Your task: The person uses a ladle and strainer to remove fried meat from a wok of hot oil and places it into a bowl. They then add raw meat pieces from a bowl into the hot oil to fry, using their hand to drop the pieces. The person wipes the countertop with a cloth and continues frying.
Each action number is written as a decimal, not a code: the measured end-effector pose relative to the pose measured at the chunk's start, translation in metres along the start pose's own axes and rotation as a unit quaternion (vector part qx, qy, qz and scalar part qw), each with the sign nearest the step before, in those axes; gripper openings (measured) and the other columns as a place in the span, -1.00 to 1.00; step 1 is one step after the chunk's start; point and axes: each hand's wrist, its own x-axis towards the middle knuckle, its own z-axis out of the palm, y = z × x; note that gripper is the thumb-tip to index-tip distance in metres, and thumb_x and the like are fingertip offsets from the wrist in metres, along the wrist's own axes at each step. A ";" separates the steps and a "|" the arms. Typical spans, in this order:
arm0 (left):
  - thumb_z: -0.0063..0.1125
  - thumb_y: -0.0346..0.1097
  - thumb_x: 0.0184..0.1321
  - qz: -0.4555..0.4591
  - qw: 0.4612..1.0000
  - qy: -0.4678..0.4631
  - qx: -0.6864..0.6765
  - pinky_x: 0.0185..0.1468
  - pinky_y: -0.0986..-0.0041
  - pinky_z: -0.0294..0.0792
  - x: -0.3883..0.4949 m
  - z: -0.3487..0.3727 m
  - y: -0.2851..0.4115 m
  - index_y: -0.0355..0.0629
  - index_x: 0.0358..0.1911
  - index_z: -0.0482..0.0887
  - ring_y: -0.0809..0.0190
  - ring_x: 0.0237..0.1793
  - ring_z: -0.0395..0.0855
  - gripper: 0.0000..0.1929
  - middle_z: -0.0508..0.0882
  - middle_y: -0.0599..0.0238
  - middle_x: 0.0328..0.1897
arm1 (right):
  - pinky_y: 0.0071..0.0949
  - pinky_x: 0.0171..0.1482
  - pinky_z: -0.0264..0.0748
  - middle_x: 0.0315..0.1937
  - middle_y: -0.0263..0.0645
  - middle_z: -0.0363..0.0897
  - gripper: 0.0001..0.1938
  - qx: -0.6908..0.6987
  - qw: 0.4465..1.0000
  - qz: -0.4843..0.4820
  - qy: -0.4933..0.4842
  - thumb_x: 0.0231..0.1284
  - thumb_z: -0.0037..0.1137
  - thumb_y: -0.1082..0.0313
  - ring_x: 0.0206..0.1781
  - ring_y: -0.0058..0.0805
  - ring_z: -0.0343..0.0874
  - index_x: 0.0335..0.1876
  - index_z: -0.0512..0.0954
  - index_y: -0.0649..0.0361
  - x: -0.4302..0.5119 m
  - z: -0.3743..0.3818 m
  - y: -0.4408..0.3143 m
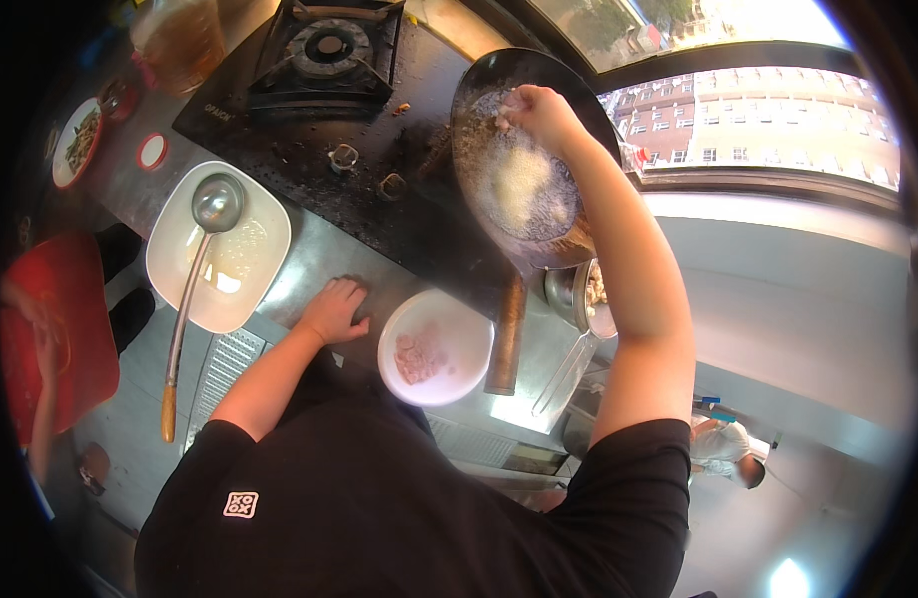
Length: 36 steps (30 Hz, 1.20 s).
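My right hand (537, 116) is over the far side of a dark wok (534, 71), its fingers closed around pale pinkish pieces that look like raw meat (504, 119). Frothy, bubbling oil (522, 176) fills the wok's middle, and its brown handle (508, 336) points back toward me. My left hand (336, 312) lies on the steel counter (287, 288) near its front edge, holding nothing. Between my hands and close to my body stands a white bowl (470, 347) with slices of raw meat (420, 355) inside.
A metal ladle (218, 202) leans in a white basin (164, 243) of liquid. Beyond are a gas burner (330, 48) and a plate of food (81, 142). A strainer (601, 321) with pale pieces sits right of the wok. Another person's arm (46, 366) shows at left.
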 end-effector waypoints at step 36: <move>-0.07 -0.07 0.53 -0.261 0.915 -0.264 -0.156 0.08 0.01 0.58 0.010 0.014 0.084 -0.44 0.14 0.51 -0.22 -0.11 0.79 -0.53 0.78 -0.26 -0.11 | -0.08 0.31 0.52 0.18 0.16 0.62 -0.24 0.136 0.923 0.335 0.130 0.19 0.38 -0.06 0.23 0.07 0.65 0.44 0.43 0.20 -0.345 0.372 0.008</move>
